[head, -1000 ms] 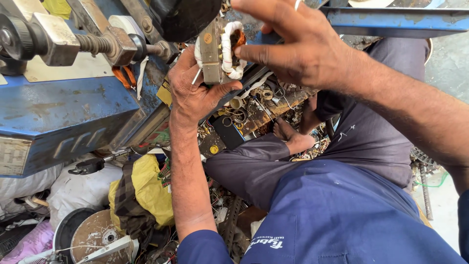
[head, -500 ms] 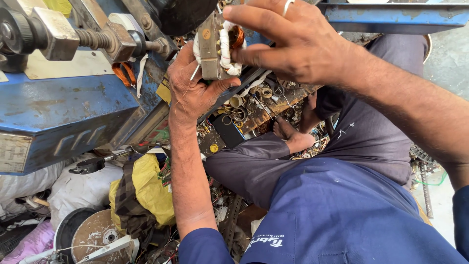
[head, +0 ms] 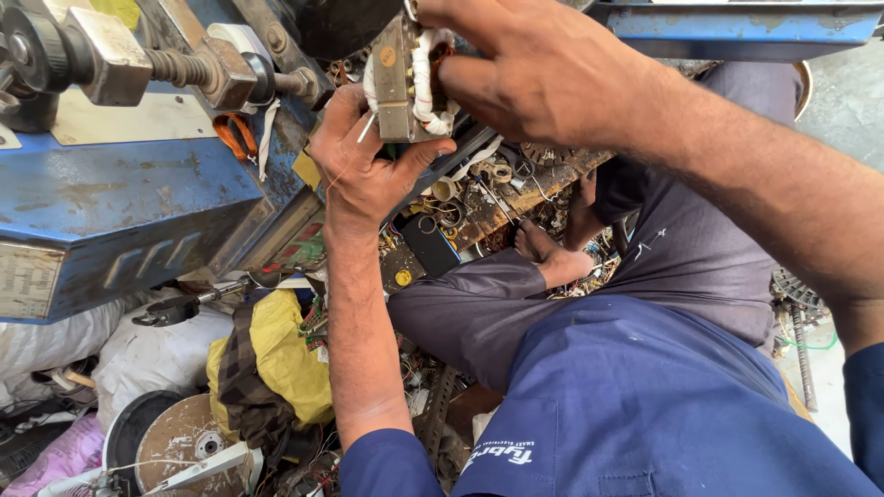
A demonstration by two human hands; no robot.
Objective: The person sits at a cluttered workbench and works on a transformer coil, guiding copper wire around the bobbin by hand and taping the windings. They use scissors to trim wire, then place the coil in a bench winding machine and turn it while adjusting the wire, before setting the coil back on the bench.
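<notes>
A small metal motor stator (head: 398,85) with white-taped coil windings (head: 429,81) is held up near the top of the view. My left hand (head: 364,170) cups it from below, thumb against its lower edge. My right hand (head: 543,78) comes in from the right, its fingers closed over the windings at the top of the part. A thin white wire end sticks out by my left fingers.
A worn blue machine (head: 120,202) with a threaded spindle (head: 184,69) fills the left. A wooden board (head: 488,198) with rings and small parts lies under the hands. Yellow cloth (head: 281,354), white sacks (head: 147,354), a round disc (head: 175,437) and my crossed legs (head: 589,304) crowd below.
Both hands and the stator have stayed near the same spot. My right fingers have shifted a little over the windings.
</notes>
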